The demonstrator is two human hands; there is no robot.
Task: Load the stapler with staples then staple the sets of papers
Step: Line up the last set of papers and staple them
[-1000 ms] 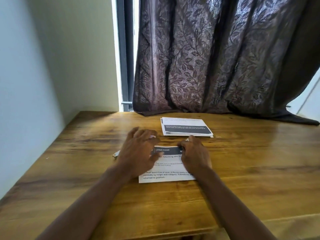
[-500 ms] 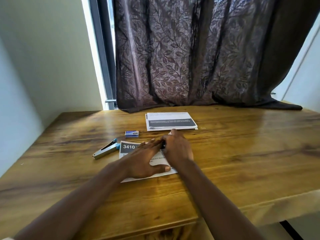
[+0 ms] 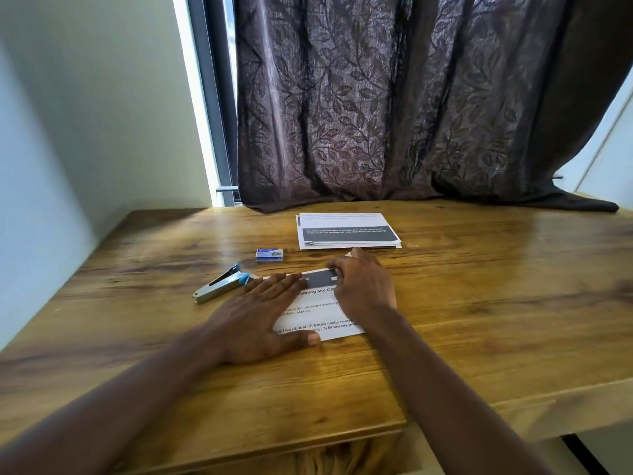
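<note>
A printed set of papers (image 3: 320, 311) lies on the wooden table in front of me. My left hand (image 3: 260, 317) rests flat on its left part, fingers spread. My right hand (image 3: 364, 289) covers its right side, fingertips pinching the far top edge by the dark header. A silver and blue stapler (image 3: 221, 284) lies just left of the papers, its top slightly raised. A small blue staple box (image 3: 270, 254) sits behind it. A second stack of papers (image 3: 346, 231) lies farther back.
The wooden table (image 3: 479, 303) ends against a white wall on the left. A dark leaf-patterned curtain (image 3: 394, 108) hangs over the far edge. The table's near edge (image 3: 274, 450) is close to my body.
The view has shifted, so the stapler and staple box now show at the left. My left hand slid leftward and flattened on the papers; my right hand stays at the top edge.
</note>
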